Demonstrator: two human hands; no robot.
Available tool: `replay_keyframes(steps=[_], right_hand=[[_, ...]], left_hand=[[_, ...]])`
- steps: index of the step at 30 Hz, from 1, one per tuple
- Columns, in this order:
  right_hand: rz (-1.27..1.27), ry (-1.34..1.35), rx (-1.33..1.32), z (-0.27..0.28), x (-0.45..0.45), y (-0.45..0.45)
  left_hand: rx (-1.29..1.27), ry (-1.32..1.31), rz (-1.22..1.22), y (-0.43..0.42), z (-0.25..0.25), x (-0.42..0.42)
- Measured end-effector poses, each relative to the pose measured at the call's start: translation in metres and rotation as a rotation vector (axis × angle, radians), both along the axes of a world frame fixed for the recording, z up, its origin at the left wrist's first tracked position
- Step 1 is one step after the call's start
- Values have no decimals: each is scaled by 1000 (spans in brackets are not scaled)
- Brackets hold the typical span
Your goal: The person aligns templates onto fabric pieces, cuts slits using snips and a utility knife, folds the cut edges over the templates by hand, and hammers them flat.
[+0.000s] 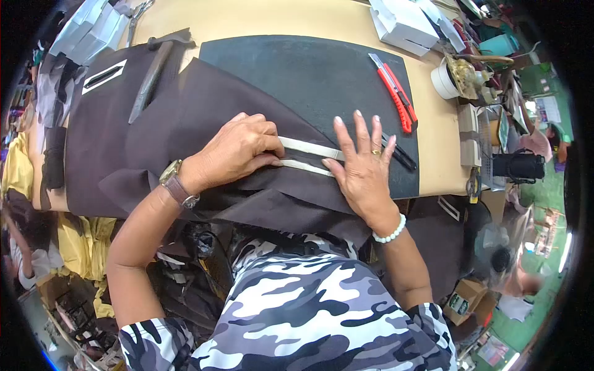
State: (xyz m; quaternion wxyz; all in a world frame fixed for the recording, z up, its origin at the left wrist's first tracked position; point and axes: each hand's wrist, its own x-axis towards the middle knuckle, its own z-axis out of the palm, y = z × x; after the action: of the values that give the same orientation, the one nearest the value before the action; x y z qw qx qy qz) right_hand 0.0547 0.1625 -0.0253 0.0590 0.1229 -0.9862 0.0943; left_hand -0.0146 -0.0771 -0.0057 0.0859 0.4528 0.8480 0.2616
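Observation:
A dark brown cloth [154, 142] lies in folds over the table and part of a black mat [278, 68]. Two pale strips, an upper one [303, 146] and a lower one [306, 167], run side by side along the cloth between my hands. My left hand [241, 148] is closed, its thumb and fingers pinching the cloth at the strips' left ends. Spread flat, my right hand [365, 167] presses on the cloth at their right ends. Beside its fingers lies a black pen [402, 157], partly hidden. A red utility knife [397, 96] rests farther up the mat, blade showing.
A dark, narrow, pointed tool [150, 83] lies on the cloth at left, near a white-framed slot [104, 76]. White boxes [405, 28] stand at the back right, metal scissors [135, 23] at the back left. Another scissors [474, 185] hangs by the right edge.

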Motion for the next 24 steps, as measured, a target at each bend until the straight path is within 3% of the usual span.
replay_keyframes(steps=[5,11,24], right_hand=[[114,18,-16,-4,-19,-46],[39,-27,-7,0,-11,-31],[128,1,-17,-5,-28,-66]], left_hand=[[80,-3,-5,-1,-5,0],[-24,-45,89,-19,6,0],[143,-33,117,-29,-14,0]])
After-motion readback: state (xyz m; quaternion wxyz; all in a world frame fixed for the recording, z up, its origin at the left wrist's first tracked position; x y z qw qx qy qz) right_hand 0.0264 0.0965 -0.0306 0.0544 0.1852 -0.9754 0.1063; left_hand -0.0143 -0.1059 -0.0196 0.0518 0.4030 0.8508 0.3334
